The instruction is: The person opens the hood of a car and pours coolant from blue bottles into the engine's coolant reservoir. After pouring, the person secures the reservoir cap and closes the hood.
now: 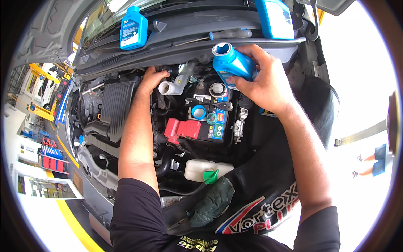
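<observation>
My right hand [268, 80] is closed around a blue plastic bottle [239, 67], held tilted with its uncapped mouth toward the left. My left hand [152, 80] reaches in beside a whitish fluid reservoir [181, 80] with an open neck. Its thumb lies against a black part, and its other fingers are mostly hidden, so what they grip I cannot make out. Below the bottle, on the car battery [210, 136], rest a blue bottle cap [198, 111], a clear ring [212, 119] and a grey-and-black round cap [217, 89].
Along the cowl stand two more blue bottles [134, 29] [275, 19], with a screwdriver [230, 34] lying between them. A red terminal cover [181, 129] sits on the battery. Nearer are a washer tank [197, 169] with a green cap, a dark cloth [213, 202] and a black fender cover [260, 185].
</observation>
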A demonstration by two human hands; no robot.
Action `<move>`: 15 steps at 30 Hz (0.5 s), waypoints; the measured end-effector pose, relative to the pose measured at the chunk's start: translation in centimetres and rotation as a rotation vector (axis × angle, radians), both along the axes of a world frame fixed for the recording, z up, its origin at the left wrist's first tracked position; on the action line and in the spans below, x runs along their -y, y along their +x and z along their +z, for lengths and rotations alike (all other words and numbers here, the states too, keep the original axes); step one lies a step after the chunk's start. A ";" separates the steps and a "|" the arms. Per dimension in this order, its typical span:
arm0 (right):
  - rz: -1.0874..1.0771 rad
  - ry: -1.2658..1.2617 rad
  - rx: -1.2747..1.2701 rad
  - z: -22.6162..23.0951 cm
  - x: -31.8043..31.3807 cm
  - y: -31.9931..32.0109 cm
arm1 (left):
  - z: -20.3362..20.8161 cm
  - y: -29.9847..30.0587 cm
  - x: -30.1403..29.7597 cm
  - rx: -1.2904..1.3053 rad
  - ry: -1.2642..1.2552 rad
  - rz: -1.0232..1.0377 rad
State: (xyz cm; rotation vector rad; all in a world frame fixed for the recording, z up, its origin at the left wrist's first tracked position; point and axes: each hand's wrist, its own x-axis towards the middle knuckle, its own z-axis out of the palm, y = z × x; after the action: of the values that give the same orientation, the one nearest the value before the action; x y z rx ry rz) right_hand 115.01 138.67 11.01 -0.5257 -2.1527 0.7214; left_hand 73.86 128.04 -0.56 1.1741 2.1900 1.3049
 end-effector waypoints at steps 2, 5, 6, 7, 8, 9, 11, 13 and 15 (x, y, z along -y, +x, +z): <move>0.001 0.010 0.044 0.1 -0.1 0.1 | 0.1 -0.1 0.1 0.015 0.007 -0.017; -0.012 -0.003 0.089 0.4 0.0 0.2 | 0.1 -0.1 0.2 0.048 0.002 -0.032; -0.019 -0.012 0.101 0.4 0.1 0.2 | 0.2 -0.1 0.2 0.053 -0.004 -0.030; -0.018 0.005 0.090 0.4 0.1 0.1 | 0.2 -0.2 0.2 0.057 -0.010 -0.028; -0.018 0.019 0.082 0.2 0.0 0.1 | 0.2 -0.2 0.2 0.063 -0.019 -0.028; -0.018 0.033 0.073 0.1 -0.1 0.1 | 0.2 -0.2 0.2 0.047 -0.014 -0.022; -0.014 0.044 0.058 -0.1 -0.3 0.0 | 0.4 0.0 0.0 0.017 -0.006 -0.013; -0.018 0.036 0.046 -0.2 -0.3 0.1 | 0.7 0.7 -0.2 0.088 -0.028 -0.032; -0.016 0.015 0.027 -0.1 -0.2 0.1 | 0.9 0.4 0.0 0.163 -0.100 -0.052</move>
State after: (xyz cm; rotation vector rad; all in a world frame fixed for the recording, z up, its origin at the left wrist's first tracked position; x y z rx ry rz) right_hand 115.11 138.86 10.87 -0.5475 -2.1751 0.6928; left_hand 74.23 128.03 0.39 1.0414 2.0688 1.2100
